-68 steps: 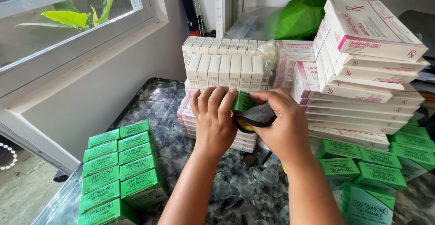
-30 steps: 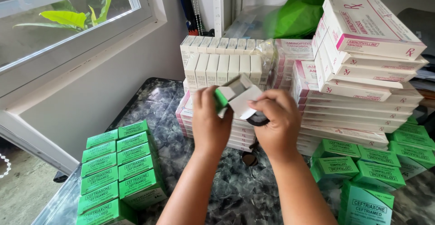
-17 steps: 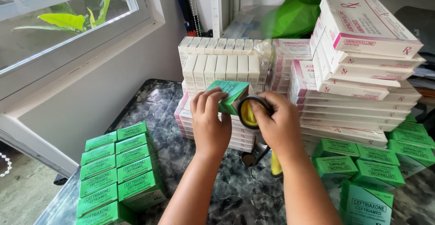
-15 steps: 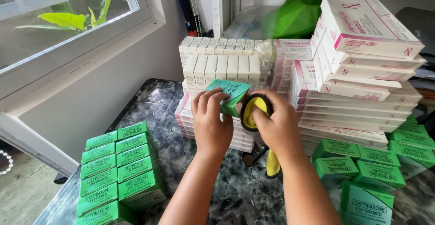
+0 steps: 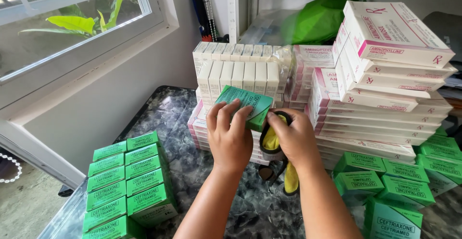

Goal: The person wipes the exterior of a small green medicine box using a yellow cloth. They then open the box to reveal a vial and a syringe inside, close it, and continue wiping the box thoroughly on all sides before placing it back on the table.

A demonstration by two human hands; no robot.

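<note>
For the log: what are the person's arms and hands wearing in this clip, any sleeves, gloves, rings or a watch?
Both forearms are bare up to the bottom edge of the picture, so no sleeves show. The left hand and the right hand wear no gloves. No ring, watch or bracelet is visible on the fingers or wrists that show. The fingernails look short and unpainted. Anything worn above the forearms is out of view.

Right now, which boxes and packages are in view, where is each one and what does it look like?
Small green carton: in the left hand, tilted, above the table.
Black-and-yellow tool: in the right hand.
Green cartons in two rows: table's left side.
Loose green cartons: table's right side.
Flat white boxes with pink bands: tall stack, right rear.
Slim white boxes in clear wrap: centre rear.
</note>
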